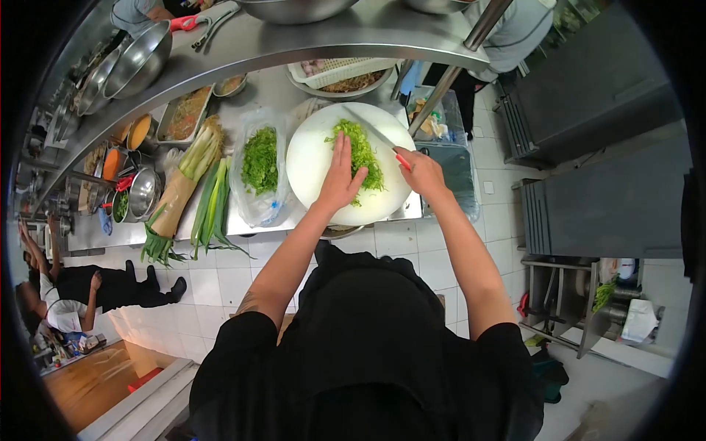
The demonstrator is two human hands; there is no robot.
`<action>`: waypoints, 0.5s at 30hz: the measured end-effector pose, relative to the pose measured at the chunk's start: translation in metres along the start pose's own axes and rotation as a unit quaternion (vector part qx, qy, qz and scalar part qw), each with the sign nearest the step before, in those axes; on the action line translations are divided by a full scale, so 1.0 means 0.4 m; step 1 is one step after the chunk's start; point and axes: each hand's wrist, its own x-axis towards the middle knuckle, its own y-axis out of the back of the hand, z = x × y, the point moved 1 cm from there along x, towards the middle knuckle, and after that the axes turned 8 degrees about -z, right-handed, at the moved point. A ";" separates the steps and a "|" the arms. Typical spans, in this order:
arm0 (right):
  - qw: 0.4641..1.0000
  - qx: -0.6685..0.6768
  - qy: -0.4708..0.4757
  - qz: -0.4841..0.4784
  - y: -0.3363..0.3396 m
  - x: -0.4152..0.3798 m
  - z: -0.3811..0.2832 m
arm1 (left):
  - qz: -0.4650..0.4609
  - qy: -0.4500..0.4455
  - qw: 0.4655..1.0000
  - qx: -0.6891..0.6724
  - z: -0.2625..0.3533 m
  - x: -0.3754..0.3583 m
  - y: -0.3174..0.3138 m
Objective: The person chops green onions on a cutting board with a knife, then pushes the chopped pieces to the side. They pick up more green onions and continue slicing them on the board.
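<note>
A round white cutting board [309, 158] carries a pile of chopped green leaves [364, 158]. My left hand [341, 176] lies flat against the left side of the pile, its fingers stretched out and pointing away from me. At the board's right edge my right hand [423, 173] is wrapped round the red handle of a knife [371, 126]. The blade slants up and left over the board, past the top right of the pile. Left of the board, a clear plastic bag [275, 212] holds more chopped greens [259, 160].
Leeks [212, 198] and a wrapped bunch of celery [176, 195] lie left of the bag. A steel shelf [309, 37] with bowls spans above the counter. A lidded bin [450, 176] stands right. Other people are at the far left and behind the shelf.
</note>
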 end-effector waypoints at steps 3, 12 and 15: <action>0.997 -0.036 0.050 -0.039 -0.010 -0.002 -0.025 | 0.067 0.001 0.998 0.011 -0.014 -0.006 0.045; 0.971 0.231 0.000 -0.062 0.006 -0.194 0.007 | -0.139 -0.083 0.953 0.257 0.009 -0.054 0.045; 0.841 0.493 -0.168 -0.149 -0.006 -0.274 0.021 | -0.060 -0.009 0.959 0.275 0.006 0.026 0.064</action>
